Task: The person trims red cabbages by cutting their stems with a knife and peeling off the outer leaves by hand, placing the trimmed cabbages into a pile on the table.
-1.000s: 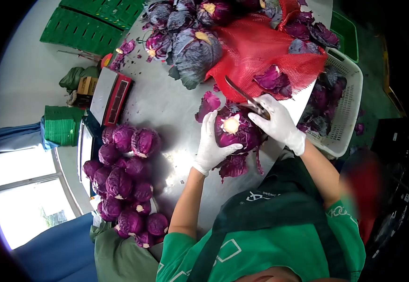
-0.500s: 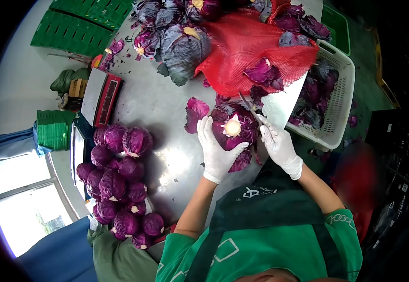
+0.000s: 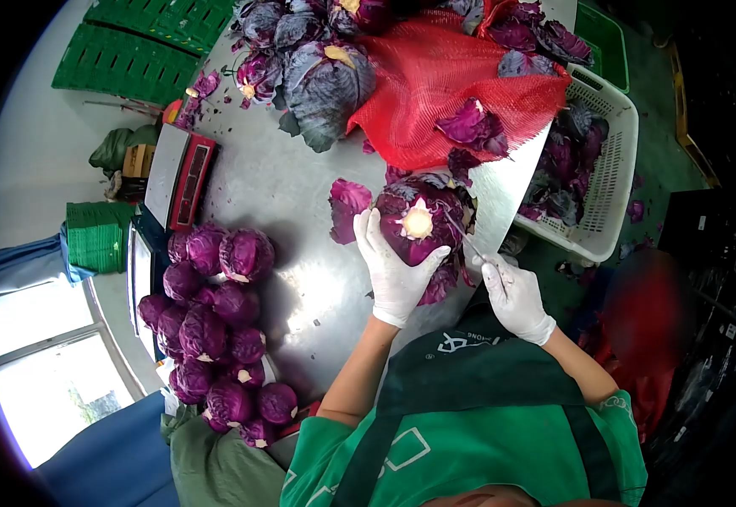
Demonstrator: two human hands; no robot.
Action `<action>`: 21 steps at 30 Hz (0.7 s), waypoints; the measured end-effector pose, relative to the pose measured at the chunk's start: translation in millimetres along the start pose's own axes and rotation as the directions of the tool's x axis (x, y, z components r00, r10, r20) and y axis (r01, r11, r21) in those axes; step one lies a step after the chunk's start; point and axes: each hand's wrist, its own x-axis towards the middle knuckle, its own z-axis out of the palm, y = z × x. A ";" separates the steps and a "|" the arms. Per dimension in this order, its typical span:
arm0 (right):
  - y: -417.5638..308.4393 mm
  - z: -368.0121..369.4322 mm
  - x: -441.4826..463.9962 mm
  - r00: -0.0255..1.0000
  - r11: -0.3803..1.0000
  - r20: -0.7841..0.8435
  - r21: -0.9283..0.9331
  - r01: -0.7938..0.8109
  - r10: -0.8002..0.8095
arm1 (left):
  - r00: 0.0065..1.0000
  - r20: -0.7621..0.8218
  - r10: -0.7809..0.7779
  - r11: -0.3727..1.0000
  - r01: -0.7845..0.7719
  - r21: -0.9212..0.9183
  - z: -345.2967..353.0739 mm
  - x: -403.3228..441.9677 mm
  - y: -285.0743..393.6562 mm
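Observation:
A red cabbage (image 3: 402, 240) stands stem end up on the metal table, its pale cut stem facing me. My left hand (image 3: 395, 270), in a white glove, is wrapped round its left and near side, thumb and fingers spread on the leaves. In my gloved right hand (image 3: 516, 296) is a knife (image 3: 467, 240), gripped at the handle. Its blade points up and left and lies against the right side of the cabbage. A loose purple leaf (image 3: 349, 209) rests left of the cabbage, and more leaves lie beneath and beside it.
Trimmed cabbages (image 3: 203, 331) are piled at the table's left edge, near a red-fronted scale (image 3: 192, 179). Untrimmed cabbages (image 3: 321, 89) and a red mesh bag (image 3: 435, 76) occupy the far side. A white crate (image 3: 617, 165) of leaves stands right of the table (image 3: 300, 211).
My right hand has moved down and to the right, bringing the knife blade from the cabbage's far right edge to its right side near the stem. The left hand stays on the cabbage.

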 end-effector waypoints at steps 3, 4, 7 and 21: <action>2.6 -2.0 -9.2 0.999 0.998 0.035 -0.055 -0.004 0.005 | 1.000 -0.001 -0.013 1.000 0.013 0.008 1.3 -0.9 2.5; 6.1 -0.2 -11.1 0.999 0.996 0.037 -0.091 0.019 -0.016 | 1.000 -0.008 -0.011 1.000 0.011 0.017 2.4 -1.3 2.3; 11.6 0.8 -13.9 1.000 0.988 0.024 -0.150 0.016 -0.012 | 1.000 -0.017 -0.003 1.000 0.004 0.029 2.5 -1.4 4.6; 35.9 1.5 -15.6 0.975 0.977 -0.061 0.008 -0.214 0.214 | 0.996 -0.076 0.045 0.998 -0.042 0.046 13.0 -5.1 12.1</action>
